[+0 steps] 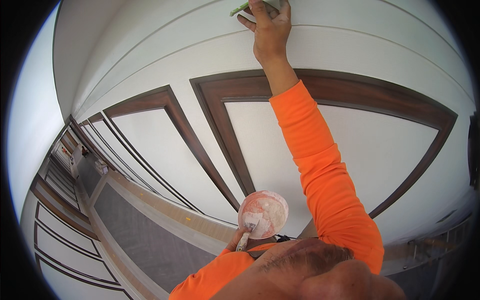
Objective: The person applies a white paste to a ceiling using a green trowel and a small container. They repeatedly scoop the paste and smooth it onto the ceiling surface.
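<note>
1. Two bare hands show in the head view, the only one, and they are well apart. The right hand (272,37), at the end of a raised orange sleeve (312,145), is up by the top edge, its fingers pinched on a thin green tool (239,9). Part of the tool is cut off by the edge, so its kind is unclear.
2. Low in the same view, the left hand (237,240) is closed at the near side of a pinkish bowl (244,210), seemingly bearing its weight; the fingers underneath are hidden. A putty knife (250,226) leans over the rim there, handle beside the hand, blade inside on the pale paste (274,212). Whether the fingers also grip the handle, I cannot tell.
3. The wall (350,50) is white with fine grooves, and the raised hand is over the part above a large brown frame (350,89). A narrower frame (142,102) stands to the left, with a grey corridor floor (135,220) beyond.
4. My reading is that the step in hand is working the wall surface up high with the green tool, paste kept ready below. Actual contact between tool and wall cannot be made out.
5. A next move there would call for a light, flat stroke and a level bowl; fresh paste would mean bringing bowl and tool together.
</note>
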Demonstrator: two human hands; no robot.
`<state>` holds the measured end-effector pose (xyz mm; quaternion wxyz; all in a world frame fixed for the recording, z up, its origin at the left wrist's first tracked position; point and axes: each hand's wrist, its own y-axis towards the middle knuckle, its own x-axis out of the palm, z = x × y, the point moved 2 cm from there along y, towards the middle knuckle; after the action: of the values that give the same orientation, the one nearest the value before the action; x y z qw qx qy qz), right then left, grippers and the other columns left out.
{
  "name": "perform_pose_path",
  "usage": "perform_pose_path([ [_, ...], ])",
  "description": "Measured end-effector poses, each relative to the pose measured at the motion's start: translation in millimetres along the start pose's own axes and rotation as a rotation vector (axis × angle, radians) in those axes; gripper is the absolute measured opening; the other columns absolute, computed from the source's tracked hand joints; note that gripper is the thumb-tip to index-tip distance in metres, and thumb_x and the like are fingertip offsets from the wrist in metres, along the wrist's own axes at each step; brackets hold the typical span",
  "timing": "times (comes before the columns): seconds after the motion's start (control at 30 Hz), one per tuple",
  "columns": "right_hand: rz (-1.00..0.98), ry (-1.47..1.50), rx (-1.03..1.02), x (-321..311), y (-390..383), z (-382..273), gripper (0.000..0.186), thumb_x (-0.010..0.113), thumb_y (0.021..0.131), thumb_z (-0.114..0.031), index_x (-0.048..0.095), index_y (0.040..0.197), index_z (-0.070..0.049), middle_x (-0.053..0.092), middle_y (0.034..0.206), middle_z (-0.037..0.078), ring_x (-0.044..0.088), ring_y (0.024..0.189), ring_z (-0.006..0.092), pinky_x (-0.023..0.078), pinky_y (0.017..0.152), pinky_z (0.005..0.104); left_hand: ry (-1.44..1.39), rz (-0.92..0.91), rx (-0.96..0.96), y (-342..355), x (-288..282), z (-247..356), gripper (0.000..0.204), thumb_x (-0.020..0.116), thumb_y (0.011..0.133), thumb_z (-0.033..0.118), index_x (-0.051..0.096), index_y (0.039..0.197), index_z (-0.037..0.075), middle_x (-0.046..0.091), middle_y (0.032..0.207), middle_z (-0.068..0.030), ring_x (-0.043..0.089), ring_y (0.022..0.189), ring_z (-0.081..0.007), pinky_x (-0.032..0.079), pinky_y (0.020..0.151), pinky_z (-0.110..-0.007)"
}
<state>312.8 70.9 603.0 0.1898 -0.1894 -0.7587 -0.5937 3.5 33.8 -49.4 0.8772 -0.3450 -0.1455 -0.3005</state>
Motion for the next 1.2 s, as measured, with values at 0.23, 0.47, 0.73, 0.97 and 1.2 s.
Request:
perform_pose_path([
  [0.23,-0.023,-0.058,0.058,3,-9,-1,0.093,0.075,0.096,-0.027,0.015,0.160,0.004,0.056,0.125,0.019,0.061,0.112,0.0250,0.058,0.096,0.0423,-0.002,-0.005,0.001,-1,1,2,0.055,0.066,0.084,0.019,0.054,0.132,-0.005,0.068,0.108,-0.0165,0.069,0.088,-0.0280,0.058,0.080,-0.038],
  [0.47,0.001,-0.024,-0.002,-4,-2,-1,0.097,0.076,0.095,-0.032,0.013,0.160,0.005,0.058,0.123,0.018,0.061,0.114,0.0252,0.059,0.095,0.0417,-0.008,-0.005,0.001,-2,0,0,0.055,0.066,0.084,0.019,0.054,0.132,-0.005,0.068,0.108,-0.0166,0.069,0.088,-0.0281,0.058,0.080,-0.038],
  [0.73,-0.016,-0.043,0.061,0,-11,-1,0.094,0.074,0.097,-0.032,0.014,0.160,0.005,0.058,0.121,0.018,0.061,0.110,0.0243,0.059,0.094,0.0405,-0.005,-0.004,0.002,-2,0,0,0.056,0.066,0.084,0.018,0.053,0.133,-0.005,0.068,0.108,-0.0167,0.069,0.089,-0.0282,0.058,0.081,-0.039],
  [0.97,-0.068,-0.031,0.034,-3,-6,-3,0.093,0.073,0.098,-0.031,0.014,0.160,0.005,0.055,0.124,0.020,0.061,0.112,0.0255,0.059,0.094,0.0405,-0.007,-0.009,-0.001,-3,1,1,0.056,0.066,0.084,0.018,0.053,0.133,-0.005,0.068,0.109,-0.0168,0.069,0.089,-0.0284,0.059,0.082,-0.039],
  [1.2,0.017,-0.019,-0.009,-4,-8,-2,0.094,0.073,0.097,-0.031,0.014,0.160,0.006,0.055,0.122,0.018,0.060,0.112,0.0250,0.059,0.095,0.0412,-0.007,-0.011,0.003,-1,1,2,0.057,0.066,0.084,0.018,0.053,0.133,-0.005,0.068,0.109,-0.0169,0.070,0.090,-0.0285,0.059,0.082,-0.039],
])
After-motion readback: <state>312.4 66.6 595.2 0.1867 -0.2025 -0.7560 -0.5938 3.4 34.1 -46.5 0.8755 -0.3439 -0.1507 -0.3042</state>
